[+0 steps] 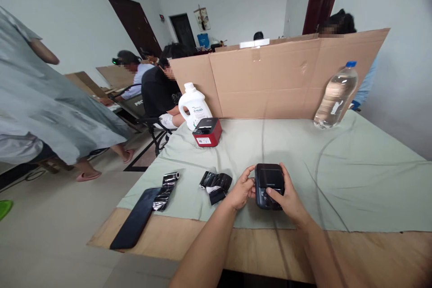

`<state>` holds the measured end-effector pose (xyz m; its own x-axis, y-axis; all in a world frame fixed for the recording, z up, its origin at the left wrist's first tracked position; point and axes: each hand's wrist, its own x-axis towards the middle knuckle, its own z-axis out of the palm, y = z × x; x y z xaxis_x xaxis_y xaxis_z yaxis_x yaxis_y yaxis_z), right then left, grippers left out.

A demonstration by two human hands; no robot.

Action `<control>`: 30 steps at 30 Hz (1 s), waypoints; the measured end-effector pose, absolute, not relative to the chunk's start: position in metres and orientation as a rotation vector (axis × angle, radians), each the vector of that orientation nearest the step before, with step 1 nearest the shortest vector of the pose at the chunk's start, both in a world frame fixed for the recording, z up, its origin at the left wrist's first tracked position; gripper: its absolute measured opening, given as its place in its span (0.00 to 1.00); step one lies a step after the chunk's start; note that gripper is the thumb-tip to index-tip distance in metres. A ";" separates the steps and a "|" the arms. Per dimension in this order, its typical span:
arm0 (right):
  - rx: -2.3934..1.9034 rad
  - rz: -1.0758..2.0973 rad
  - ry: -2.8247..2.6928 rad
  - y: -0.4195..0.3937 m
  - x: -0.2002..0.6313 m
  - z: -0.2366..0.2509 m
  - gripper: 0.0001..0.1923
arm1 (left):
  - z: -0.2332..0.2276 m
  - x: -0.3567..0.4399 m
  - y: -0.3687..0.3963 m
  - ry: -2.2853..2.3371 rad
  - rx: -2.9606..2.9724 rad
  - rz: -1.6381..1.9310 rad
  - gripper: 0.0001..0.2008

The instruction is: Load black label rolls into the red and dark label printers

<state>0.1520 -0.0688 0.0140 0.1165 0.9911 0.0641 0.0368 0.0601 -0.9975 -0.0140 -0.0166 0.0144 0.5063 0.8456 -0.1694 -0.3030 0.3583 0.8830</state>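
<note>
Over the near middle of the cloth I hold a black portable label printer (270,180), its dark top and button area facing me. My right hand (290,198) is closed around its right side, with the thumb lying over the buttons. My left hand (242,187) has curled fingers pressed at the printer's left edge. Just left of that hand, a partly unrolled roll of shiny black film (218,184) lies crumpled on the cloth. Another unrolled black film roll (165,191) rests with its loose end over a dark phone-like slab (135,220).
A red and black box-shaped device (207,132) stands before a white jug (195,105) at the back left. A clear bottle with a blue cap (335,96) stands back right. A cardboard screen (263,81) closes off the far edge. Several people sit or stand beyond.
</note>
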 end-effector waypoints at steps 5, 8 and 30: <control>-1.118 1.138 -0.995 -0.062 0.149 0.013 0.44 | 0.007 -0.013 -0.011 0.638 0.834 0.844 0.33; -1.091 1.172 -0.856 -0.060 0.148 0.015 0.37 | 0.006 -0.014 -0.009 0.632 0.822 0.820 0.33; -1.374 0.615 -1.027 -0.060 0.155 0.015 0.19 | 0.021 -0.007 -0.025 0.838 1.009 0.913 0.27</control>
